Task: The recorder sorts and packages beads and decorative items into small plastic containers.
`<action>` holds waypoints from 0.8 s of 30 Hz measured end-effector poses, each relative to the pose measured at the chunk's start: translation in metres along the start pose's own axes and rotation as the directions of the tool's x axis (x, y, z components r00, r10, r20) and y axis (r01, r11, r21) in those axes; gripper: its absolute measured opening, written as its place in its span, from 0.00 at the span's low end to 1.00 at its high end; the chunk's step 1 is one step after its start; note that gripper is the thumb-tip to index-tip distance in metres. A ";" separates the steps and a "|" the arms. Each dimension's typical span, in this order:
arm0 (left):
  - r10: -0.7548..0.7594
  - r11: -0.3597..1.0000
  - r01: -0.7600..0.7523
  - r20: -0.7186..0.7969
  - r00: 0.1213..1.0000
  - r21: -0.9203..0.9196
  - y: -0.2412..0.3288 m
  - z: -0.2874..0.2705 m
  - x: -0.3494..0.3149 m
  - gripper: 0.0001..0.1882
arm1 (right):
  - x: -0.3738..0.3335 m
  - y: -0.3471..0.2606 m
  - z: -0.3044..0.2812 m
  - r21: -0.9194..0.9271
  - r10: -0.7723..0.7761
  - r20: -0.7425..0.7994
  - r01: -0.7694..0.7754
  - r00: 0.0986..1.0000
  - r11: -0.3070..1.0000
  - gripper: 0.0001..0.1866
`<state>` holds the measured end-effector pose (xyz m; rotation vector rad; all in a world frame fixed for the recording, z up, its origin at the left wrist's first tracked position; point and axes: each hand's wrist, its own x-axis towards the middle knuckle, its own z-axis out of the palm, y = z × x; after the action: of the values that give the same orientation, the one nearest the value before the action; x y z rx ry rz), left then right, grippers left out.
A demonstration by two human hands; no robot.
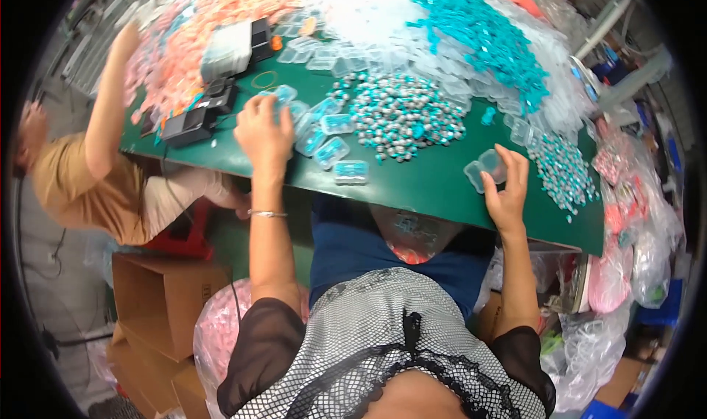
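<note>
My left hand [265,135] reaches over the table's left part, beside small clear plastic boxes [283,93] with teal contents. Its thumb stands apart from its loosely bent fingers, and I see nothing gripped in them. On the right, my right hand [507,198] holds an open, two-part clear plastic case [487,170] between thumb and fingers, just over the table's near edge. Between the hands lie more teal-filled boxes [351,171] and a heap of small grey-and-teal pieces [405,117].
Teal plastic parts [486,40], empty clear cases [361,57] and peach-coloured pieces [173,58] cover the green table's far side. Black devices [188,127] stand at left, near another person's arm [110,102]. A second grey-and-teal pile [563,172] lies right. Cardboard boxes [166,301] stand lower left.
</note>
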<state>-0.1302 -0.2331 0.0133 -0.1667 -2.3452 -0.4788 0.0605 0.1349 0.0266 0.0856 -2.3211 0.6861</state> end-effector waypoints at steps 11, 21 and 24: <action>0.431 0.760 -0.313 0.083 0.898 -0.570 0.142 -0.012 -0.044 0.09 | -0.011 -0.009 -0.007 0.002 -0.281 0.312 0.295 0.908 0.956 0.16; 0.580 0.793 -0.528 0.114 0.806 -0.303 0.235 0.053 -0.056 0.03 | -0.010 0.028 -0.026 -0.097 -0.044 0.028 0.046 0.999 0.994 0.06; 0.534 0.822 -0.497 0.075 0.842 -0.279 0.235 0.062 -0.056 0.03 | -0.006 0.048 -0.033 -0.073 0.069 -0.041 -0.072 0.997 0.995 0.05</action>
<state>-0.0699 0.0085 0.0018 -0.9669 -2.2430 -0.4940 0.0735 0.1920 0.0207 -0.0434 -2.3190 0.6300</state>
